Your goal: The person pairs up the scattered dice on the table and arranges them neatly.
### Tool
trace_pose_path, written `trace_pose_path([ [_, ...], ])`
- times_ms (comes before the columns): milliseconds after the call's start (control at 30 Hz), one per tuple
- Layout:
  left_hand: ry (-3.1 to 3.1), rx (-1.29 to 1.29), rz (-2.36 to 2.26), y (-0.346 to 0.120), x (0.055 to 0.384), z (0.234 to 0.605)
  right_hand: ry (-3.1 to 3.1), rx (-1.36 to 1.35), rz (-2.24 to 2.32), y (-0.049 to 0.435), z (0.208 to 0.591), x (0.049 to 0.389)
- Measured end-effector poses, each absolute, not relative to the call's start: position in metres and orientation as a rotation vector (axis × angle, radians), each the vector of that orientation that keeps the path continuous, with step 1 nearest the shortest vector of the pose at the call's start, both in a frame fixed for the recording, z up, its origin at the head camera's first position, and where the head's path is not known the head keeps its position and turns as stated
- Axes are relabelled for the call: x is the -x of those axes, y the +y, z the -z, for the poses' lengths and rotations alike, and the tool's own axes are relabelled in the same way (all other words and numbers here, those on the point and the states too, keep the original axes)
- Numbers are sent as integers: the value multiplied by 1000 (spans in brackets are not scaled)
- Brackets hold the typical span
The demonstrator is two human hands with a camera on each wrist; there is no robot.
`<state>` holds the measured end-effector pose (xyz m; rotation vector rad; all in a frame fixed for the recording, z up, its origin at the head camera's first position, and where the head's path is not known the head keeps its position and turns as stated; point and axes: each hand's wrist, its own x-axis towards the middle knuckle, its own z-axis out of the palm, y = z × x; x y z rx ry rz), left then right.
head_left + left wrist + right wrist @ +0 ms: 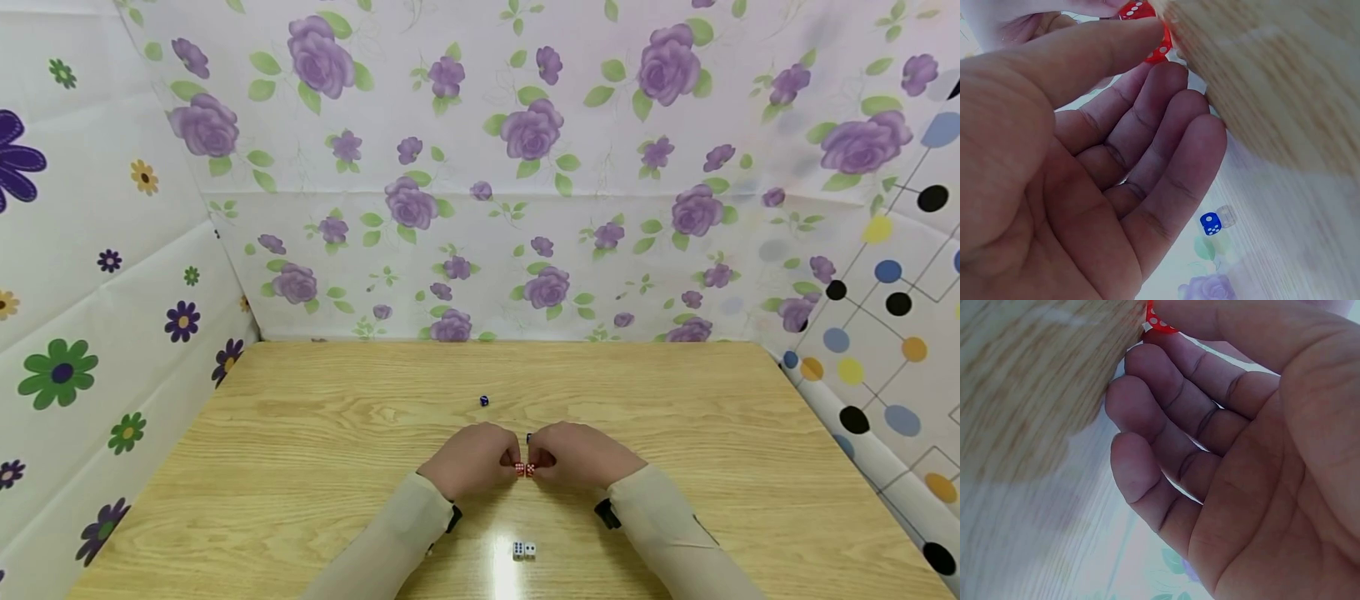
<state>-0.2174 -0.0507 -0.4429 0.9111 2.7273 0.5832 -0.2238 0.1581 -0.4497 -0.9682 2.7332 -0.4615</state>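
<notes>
Two red dice with white dots stand close together on the wooden table in the head view. My left hand [477,457] pinches the left red die [519,469] between thumb and fingertips. The right red die [531,470] is pinched by my right hand [577,454]. In the left wrist view, the thumb partly covers a red die [1164,49]; in the right wrist view, only a corner of a red die [1161,324] shows past the thumb. A dark blue die [529,437] is mostly hidden behind the right hand.
Another dark blue die [483,401] lies farther back on the table [337,433]. Two white dice [524,550] sit side by side near the front, between the forearms. Flowered cloth [480,192] hangs along the table's back edge, with patterned cloths at both sides.
</notes>
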Motion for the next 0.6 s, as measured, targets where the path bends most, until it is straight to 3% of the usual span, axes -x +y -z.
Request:
trace_pose_path([
  [600,2710,-912,-591,-50,217,444,2734,989,481,155,448,222],
])
